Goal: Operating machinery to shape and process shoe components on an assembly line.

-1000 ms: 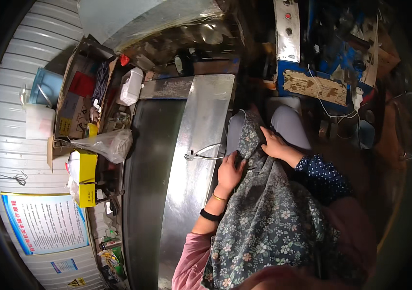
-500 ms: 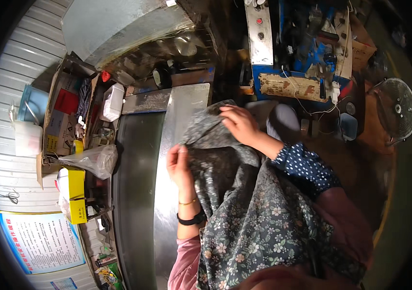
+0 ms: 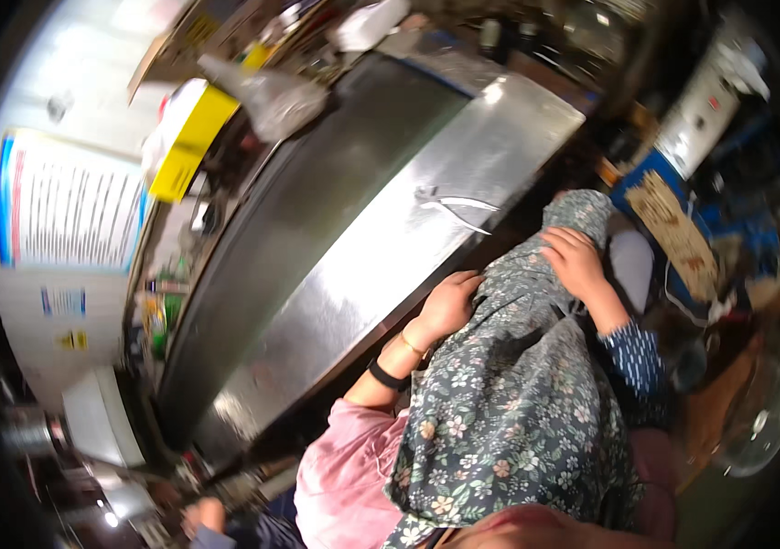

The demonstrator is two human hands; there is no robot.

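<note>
A dark apron [image 3: 509, 384] with a pale flower print covers my front and lap. My left hand [image 3: 449, 304] is at the apron's left side, its fingers curled in against the cloth. Flat on the apron over my lap lies my right hand [image 3: 575, 261], fingers stretched out and holding nothing. A tool with two thin pale handles [image 3: 458, 210], like pliers or snips, rests on the shiny metal worktop [image 3: 362, 247] just beyond my left hand. Motion blur hides its exact kind.
A dark panel [image 3: 326, 174] runs along the worktop's far side. Behind it are a yellow box [image 3: 193, 142], a clear plastic bag [image 3: 285, 101] and a shelf of clutter. A blue machine [image 3: 673, 220] and a fan [image 3: 760, 416] stand right. Another person's hand [image 3: 207, 514] shows lower left.
My view has swung left and down the worktop. The lifted apron cloth has come down over my lap, and both hands have lowered with it. The pale-handled tool now shows.
</note>
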